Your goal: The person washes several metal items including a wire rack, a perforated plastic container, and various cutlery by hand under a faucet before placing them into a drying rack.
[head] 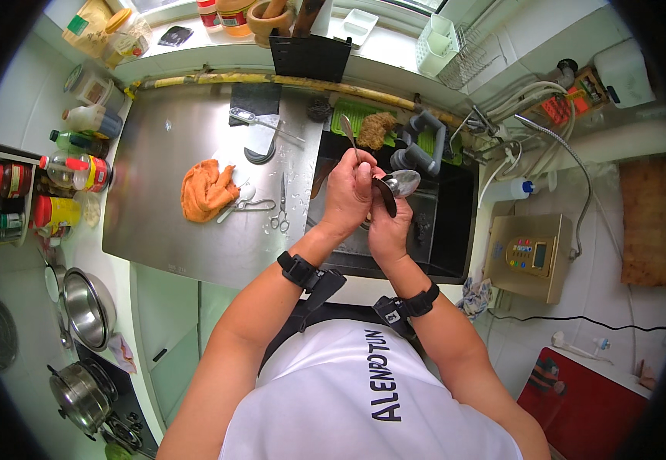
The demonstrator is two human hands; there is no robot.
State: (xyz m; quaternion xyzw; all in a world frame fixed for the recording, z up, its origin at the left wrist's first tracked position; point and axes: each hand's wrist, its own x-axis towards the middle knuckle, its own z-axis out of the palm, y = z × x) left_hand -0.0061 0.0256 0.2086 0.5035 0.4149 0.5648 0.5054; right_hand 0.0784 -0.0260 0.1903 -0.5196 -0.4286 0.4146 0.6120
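Over the dark sink my two hands meet, close together. My left hand is closed around a thin metal utensil whose narrow end points up past the fingers. In my right hand are metal spoons; one shiny bowl faces up, and a darker one lies beside it. How the handles cross between the fingers is hidden. A brown fibrous scrubber sits behind my hands on a green drying mat, next to a grey plastic drain pipe.
On the steel counter board left of the sink lie an orange cloth, scissors, a peeler and a digital probe thermometer. A flexible metal hose arches at the right. Steel bowls stand far left.
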